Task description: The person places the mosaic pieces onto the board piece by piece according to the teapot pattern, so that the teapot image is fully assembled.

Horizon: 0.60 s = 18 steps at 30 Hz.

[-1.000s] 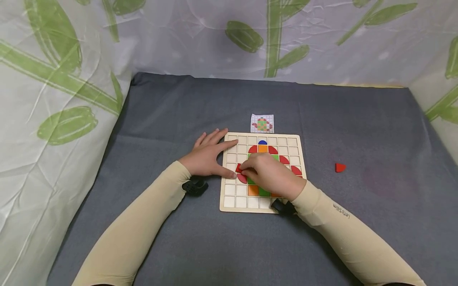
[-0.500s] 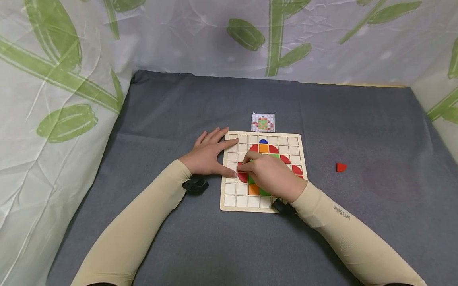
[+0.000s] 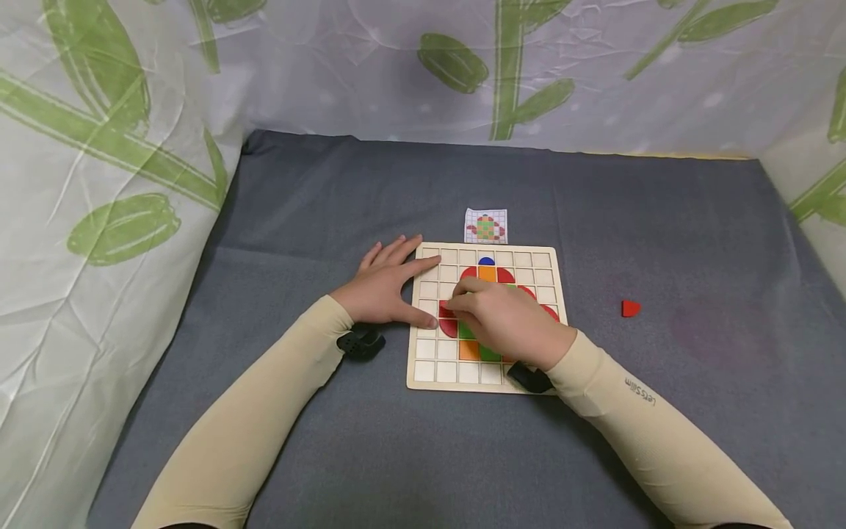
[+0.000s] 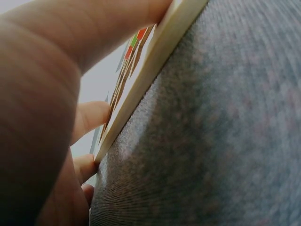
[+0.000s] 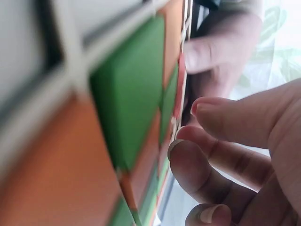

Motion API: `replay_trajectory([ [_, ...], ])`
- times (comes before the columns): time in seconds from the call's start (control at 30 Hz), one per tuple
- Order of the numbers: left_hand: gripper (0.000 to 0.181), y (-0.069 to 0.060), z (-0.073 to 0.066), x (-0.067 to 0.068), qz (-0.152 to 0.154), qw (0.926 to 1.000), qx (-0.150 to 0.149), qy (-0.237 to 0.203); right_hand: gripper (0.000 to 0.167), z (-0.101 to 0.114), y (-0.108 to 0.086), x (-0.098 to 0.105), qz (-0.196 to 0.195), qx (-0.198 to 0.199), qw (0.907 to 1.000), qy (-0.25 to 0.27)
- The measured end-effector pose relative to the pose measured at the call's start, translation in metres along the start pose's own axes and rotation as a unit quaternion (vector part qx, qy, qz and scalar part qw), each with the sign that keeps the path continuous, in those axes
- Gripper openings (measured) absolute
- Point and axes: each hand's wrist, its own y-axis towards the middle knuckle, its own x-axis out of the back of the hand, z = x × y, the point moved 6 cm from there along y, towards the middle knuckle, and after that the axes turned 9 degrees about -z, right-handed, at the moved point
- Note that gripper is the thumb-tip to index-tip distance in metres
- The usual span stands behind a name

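A wooden grid board [image 3: 426,371] holds red, green, orange and blue flat pieces. My left hand [image 3: 380,290] rests spread along the board's left edge, its thumb and index finger over the rim; the left wrist view shows its fingers [image 4: 96,114] against the board's side. In a left-hand cell lies a red piece [image 3: 443,311], just above a red quarter-circle piece [image 3: 449,328]. Over the pattern, my right hand [image 3: 509,319] has its fingertips at the upper red piece. Its thumb [image 5: 214,120] and fingers stand apart with nothing between them in the right wrist view.
A small printed pattern card [image 3: 485,226] lies behind the board. One loose red piece [image 3: 631,308] with a rounded side sits on the grey cloth [image 3: 694,242] to the right. A leaf-patterned curtain [image 3: 370,73] hangs behind and at the sides.
The red piece, pinched and tilted by my right fingers earlier, now lies flat in its cell. My right hand has loosened and shifted slightly right. My left hand stays put.
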Motion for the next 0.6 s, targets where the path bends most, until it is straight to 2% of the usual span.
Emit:
replay_trajectory([
  [0.23,0.109,0.002,0.001,0.0,0.002,1.0,0.004,0.001,0.015,-0.017,-0.002,0.019,0.007,-0.026,0.9996,0.004],
  [0.47,0.109,0.0,0.0,0.001,0.005,1.0,0.004,-0.002,0.017,-0.046,-0.008,0.041,0.02,-0.092,0.9955,-0.01],
  [0.6,0.11,-0.001,-0.002,0.002,0.009,0.9999,0.007,0.0,0.02,-0.061,-0.014,0.057,0.021,-0.118,0.9928,-0.004],
])
